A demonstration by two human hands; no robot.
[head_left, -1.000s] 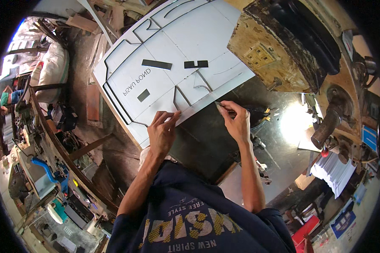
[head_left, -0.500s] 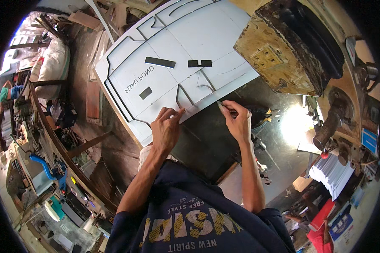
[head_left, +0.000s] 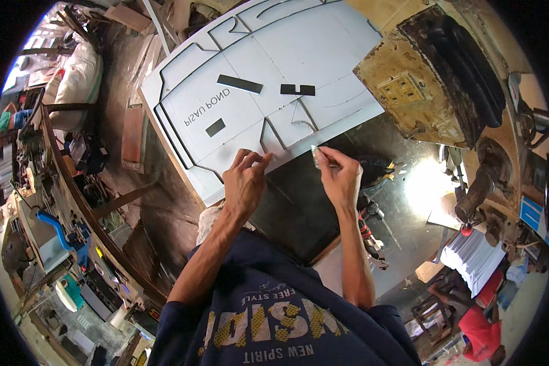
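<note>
A large white board (head_left: 323, 55), crossed by drawn lines and thin dark strips standing along an outline, lies in front of me. My left hand (head_left: 246, 183) is at its near edge, fingers curled and thumb drawn against the forefinger; whether something small is between them is hidden. My right hand (head_left: 338, 177) pinches a small pale, shiny flat piece (head_left: 315, 155) between thumb and forefinger, just off the same edge. On the board lie a long black strip (head_left: 240, 83), a small black rectangle (head_left: 215, 127) and a notched black piece (head_left: 297, 89).
A worn wooden block (head_left: 387, 82) with a dark cover overhangs the board's right side. Below it is a dark, shiny tabletop (head_left: 299, 201) holding hand tools (head_left: 372, 226). A cluttered bench (head_left: 97, 238) runs along the left. Another person in red (head_left: 480, 332) is at lower right.
My view has shifted, so the board appears slightly farther right. The right hand has turned a little, and its pale piece shows more clearly. The left hand keeps nearly the same pose.
</note>
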